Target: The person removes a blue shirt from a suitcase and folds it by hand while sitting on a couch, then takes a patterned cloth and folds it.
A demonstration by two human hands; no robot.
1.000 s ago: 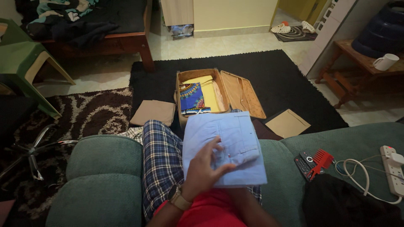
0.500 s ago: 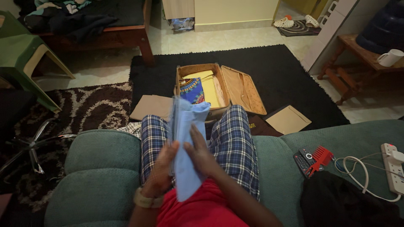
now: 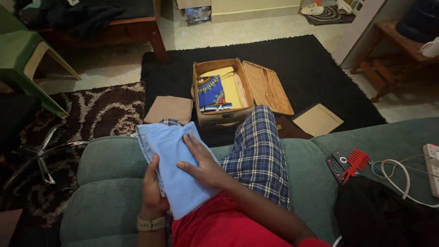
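Folded light-blue garment [image 3: 176, 171]: soft, light, likely floppy; left hand [image 3: 153, 190] clamps its left edge, right hand [image 3: 201, 162] fingers spread flat atop.

Red top [image 3: 219, 226], blue-and-white plaid trousers [image 3: 258, 153], pale strapped wristwatch [image 3: 151, 223] on left wrist; short sleeves, bare forearms.

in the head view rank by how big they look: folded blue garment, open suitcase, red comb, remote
1. open suitcase and folded blue garment: look about alike, and the garment is nearer the camera, so unsure.
2. remote and red comb: too alike to rank, both far smaller.
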